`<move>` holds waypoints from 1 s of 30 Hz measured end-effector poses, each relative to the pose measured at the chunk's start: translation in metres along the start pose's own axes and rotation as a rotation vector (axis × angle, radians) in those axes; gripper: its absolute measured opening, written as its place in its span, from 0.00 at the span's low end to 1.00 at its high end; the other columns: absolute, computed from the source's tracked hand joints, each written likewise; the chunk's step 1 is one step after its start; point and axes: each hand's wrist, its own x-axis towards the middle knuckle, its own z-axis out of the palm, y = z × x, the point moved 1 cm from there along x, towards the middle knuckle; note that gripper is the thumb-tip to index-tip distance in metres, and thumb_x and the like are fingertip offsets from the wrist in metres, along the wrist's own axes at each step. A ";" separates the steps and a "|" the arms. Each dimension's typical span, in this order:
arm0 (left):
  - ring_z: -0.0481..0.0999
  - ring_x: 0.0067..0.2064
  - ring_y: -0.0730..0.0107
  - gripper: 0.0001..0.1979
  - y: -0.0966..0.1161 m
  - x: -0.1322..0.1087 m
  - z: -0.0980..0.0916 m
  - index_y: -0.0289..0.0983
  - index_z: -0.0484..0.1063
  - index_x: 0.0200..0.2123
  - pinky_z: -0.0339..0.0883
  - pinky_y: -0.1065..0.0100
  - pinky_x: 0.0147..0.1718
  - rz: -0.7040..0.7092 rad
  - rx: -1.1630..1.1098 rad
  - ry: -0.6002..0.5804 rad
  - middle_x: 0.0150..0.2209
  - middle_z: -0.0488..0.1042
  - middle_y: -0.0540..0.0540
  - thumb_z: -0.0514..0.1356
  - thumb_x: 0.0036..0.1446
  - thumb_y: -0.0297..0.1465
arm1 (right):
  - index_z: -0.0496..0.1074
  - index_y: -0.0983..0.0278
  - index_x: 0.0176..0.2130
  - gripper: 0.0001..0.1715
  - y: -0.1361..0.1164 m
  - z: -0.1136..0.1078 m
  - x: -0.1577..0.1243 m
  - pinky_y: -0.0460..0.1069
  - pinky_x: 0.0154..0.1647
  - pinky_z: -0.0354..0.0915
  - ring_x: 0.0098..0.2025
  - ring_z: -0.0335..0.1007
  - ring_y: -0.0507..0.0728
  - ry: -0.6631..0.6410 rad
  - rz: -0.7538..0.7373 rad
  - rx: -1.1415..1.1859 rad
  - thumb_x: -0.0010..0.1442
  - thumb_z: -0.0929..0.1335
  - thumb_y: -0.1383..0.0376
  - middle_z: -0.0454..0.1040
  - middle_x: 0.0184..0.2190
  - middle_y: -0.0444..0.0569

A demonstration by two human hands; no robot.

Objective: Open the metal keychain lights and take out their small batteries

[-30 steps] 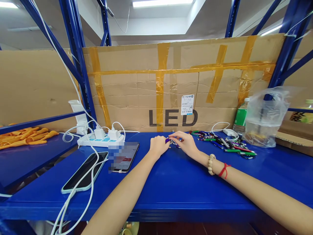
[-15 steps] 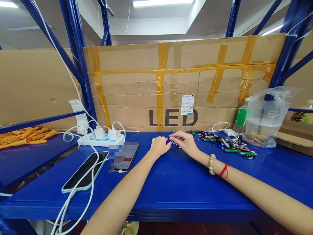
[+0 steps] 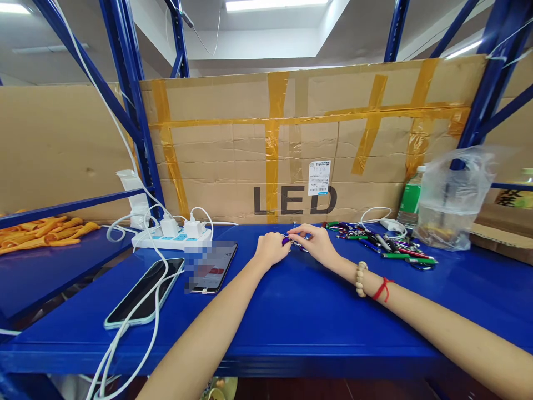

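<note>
Both my hands rest on the blue shelf [image 3: 300, 316] near its back, meeting over a small purple keychain torch [image 3: 286, 240]. My left hand [image 3: 270, 248] is curled shut around the torch's body. My right hand [image 3: 313, 241] pinches the metal clip end of the same torch with thumb and fingers. A bead bracelet and a red string sit on my right wrist. To the right lies a heap of several coloured keychain torches [image 3: 385, 244] in green, blue, red and silver.
Two phones [image 3: 144, 291] [image 3: 211, 266] lie at the left with white cables to a power strip [image 3: 170, 238]. A taped cardboard box marked LED [image 3: 291, 144] stands behind. A clear plastic bag [image 3: 452, 203] and green bottle [image 3: 410, 200] are at the right. Orange parts [image 3: 41, 230] lie far left.
Almost nothing has moved. My fingers have shifted slightly on the purple torch; both hands stay in the same place.
</note>
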 end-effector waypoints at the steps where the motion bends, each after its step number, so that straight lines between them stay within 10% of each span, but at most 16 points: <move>1: 0.73 0.38 0.61 0.19 0.000 0.000 0.000 0.38 0.73 0.32 0.64 0.66 0.34 0.000 0.000 -0.002 0.34 0.75 0.43 0.45 0.55 0.39 | 0.75 0.63 0.31 0.12 0.000 0.000 0.000 0.45 0.25 0.63 0.24 0.67 0.51 -0.004 0.008 0.003 0.52 0.66 0.58 0.74 0.25 0.46; 17: 0.73 0.39 0.62 0.18 0.001 -0.001 -0.002 0.37 0.73 0.33 0.64 0.66 0.34 0.025 0.020 -0.013 0.34 0.75 0.43 0.46 0.55 0.38 | 0.73 0.67 0.33 0.21 0.011 0.007 -0.001 0.41 0.12 0.55 0.18 0.59 0.48 -0.141 0.352 0.319 0.47 0.67 0.52 0.68 0.18 0.45; 30: 0.74 0.37 0.60 0.19 0.000 -0.001 -0.002 0.38 0.73 0.32 0.64 0.65 0.33 0.030 0.009 -0.015 0.33 0.75 0.43 0.45 0.55 0.39 | 0.72 0.68 0.31 0.21 0.011 0.008 -0.002 0.40 0.11 0.55 0.18 0.59 0.46 -0.188 0.328 0.308 0.48 0.66 0.52 0.70 0.21 0.47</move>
